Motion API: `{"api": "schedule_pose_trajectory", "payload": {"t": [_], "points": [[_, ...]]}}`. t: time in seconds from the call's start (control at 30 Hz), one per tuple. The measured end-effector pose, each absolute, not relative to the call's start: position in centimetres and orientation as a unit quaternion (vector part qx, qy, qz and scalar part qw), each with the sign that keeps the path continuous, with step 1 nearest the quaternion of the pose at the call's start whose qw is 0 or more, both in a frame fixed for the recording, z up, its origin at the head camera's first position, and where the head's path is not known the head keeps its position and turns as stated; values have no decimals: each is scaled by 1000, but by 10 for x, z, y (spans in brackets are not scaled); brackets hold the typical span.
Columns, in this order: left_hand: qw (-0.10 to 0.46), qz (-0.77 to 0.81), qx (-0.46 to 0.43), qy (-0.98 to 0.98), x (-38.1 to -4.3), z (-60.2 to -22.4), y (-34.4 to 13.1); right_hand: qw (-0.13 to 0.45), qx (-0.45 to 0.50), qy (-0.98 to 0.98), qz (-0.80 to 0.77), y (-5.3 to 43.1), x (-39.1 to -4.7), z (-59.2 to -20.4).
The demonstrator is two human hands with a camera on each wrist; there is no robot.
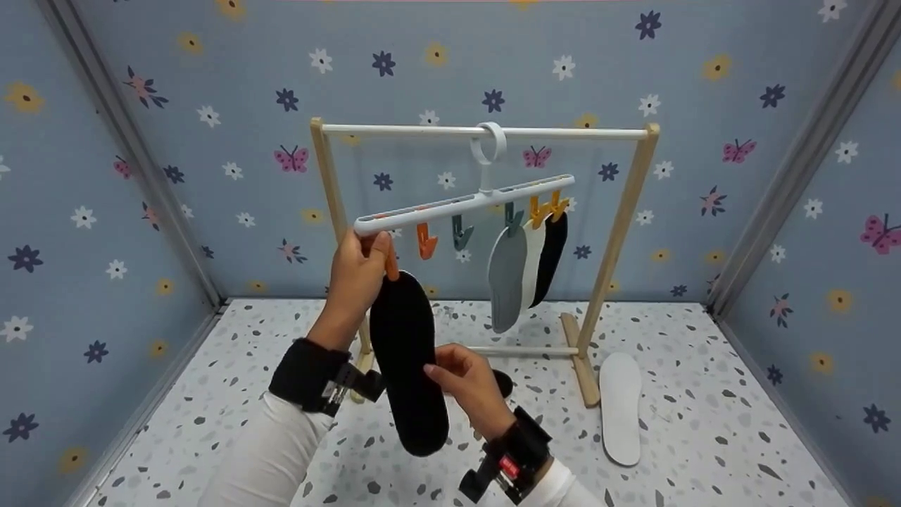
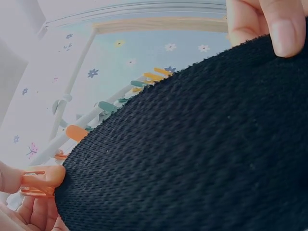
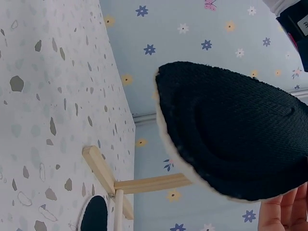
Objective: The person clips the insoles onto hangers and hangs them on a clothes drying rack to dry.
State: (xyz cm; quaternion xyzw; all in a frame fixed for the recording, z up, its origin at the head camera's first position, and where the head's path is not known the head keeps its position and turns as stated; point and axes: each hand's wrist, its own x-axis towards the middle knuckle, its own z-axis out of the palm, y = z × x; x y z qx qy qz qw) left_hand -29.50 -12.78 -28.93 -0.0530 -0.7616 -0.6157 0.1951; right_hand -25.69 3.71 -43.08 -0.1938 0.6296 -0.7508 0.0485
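Note:
My left hand [image 1: 354, 274] pinches an orange clip [image 1: 392, 259] at the left end of a white hanger [image 1: 440, 211]. A black insole [image 1: 407, 366] hangs down with its upper tip right at that clip. At the insole's right edge, about midway down, my right hand [image 1: 470, 386] pinches it between thumb and fingers. In the left wrist view the insole's textured face [image 2: 183, 139] covers most of the picture, beside the clip. The hanger tilts, its left end lower. Another orange clip [image 1: 426, 243] and a green clip [image 1: 461, 234] on it hold nothing.
Grey [image 1: 507, 282], white [image 1: 533, 264] and black [image 1: 552, 257] insoles hang from the hanger's right half. The hanger's ring [image 1: 498, 144] loops over a rack's white bar [image 1: 577, 132]. On the speckled floor lie a white insole [image 1: 621, 408] and a partly hidden black insole [image 1: 503, 384].

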Motion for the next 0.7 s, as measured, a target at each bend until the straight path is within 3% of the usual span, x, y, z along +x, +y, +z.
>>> {"api": "schedule_pose_trajectory", "payload": {"t": [0.7], "points": [[159, -626, -47, -762, -295, -291, -131, 50, -185, 615, -765, 33, -263, -434]]}}
